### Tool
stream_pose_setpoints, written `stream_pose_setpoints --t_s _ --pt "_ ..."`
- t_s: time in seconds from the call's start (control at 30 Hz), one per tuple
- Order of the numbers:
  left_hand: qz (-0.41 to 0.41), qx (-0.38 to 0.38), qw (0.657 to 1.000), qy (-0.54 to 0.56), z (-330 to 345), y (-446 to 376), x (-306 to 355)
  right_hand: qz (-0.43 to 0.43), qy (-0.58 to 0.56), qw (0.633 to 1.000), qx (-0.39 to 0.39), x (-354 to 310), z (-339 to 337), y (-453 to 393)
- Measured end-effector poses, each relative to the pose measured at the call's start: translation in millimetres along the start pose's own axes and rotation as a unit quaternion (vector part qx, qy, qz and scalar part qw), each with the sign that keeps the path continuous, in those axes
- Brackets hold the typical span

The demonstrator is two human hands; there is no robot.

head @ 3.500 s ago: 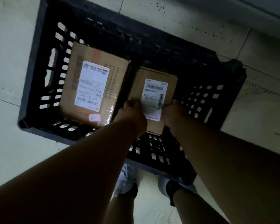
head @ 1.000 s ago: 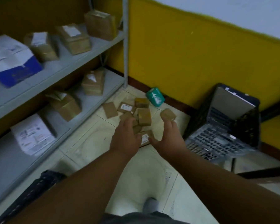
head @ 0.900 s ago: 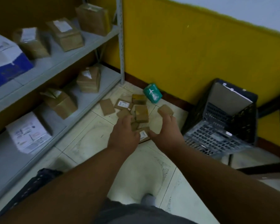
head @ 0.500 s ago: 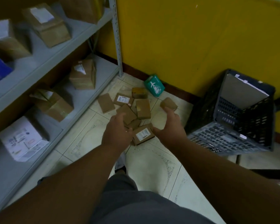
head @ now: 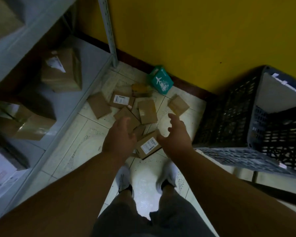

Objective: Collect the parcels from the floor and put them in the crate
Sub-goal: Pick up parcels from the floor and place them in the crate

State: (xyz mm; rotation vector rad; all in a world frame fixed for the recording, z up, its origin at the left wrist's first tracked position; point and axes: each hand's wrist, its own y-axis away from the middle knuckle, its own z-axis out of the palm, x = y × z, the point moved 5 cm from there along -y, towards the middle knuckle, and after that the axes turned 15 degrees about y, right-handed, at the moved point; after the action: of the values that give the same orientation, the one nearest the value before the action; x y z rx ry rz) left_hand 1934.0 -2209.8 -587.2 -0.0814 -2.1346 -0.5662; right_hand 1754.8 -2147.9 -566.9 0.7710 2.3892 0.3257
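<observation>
On the floor by the yellow wall, about nine parcels (head: 147, 111) remain uncollected. Left hand (head: 120, 137) and right hand (head: 175, 135) hover over the nearest labelled parcel (head: 148, 145), fingers spread, gripping nothing. Crate (head: 256, 134) at right; contents hidden. Label print unreadable; green pack (head: 161, 81) bears an aeroplane logo.
</observation>
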Motion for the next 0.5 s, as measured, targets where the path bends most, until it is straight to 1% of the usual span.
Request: stream_pose_setpoints --t_s 0.17,0.3,0.37,0.43,0.5 --pt "-0.063 0.011 0.998 0.010 60.4 -66.9 -67.9 0.032 -0.036 0.998 -0.040 42.8 84.9 -72.1" --pt "-0.124 0.002 0.991 0.042 131.7 -129.2 -135.4 0.043 -0.028 0.997 -0.056 80.4 181.0 -141.5" --pt "-0.148 -0.002 0.988 0.050 166.0 -156.6 -173.9 0.060 -0.041 0.995 -0.069 104.3 227.3 -171.6" --pt "-0.164 0.001 0.985 0.059 195.8 -178.1 -208.9 0.075 -0.049 0.993 -0.083 131.5 268.6 -193.5" --pt "-0.167 -0.008 0.983 0.069 226.1 -198.5 -239.8 0.069 -0.045 0.992 -0.095 157.9 303.3 -215.3"
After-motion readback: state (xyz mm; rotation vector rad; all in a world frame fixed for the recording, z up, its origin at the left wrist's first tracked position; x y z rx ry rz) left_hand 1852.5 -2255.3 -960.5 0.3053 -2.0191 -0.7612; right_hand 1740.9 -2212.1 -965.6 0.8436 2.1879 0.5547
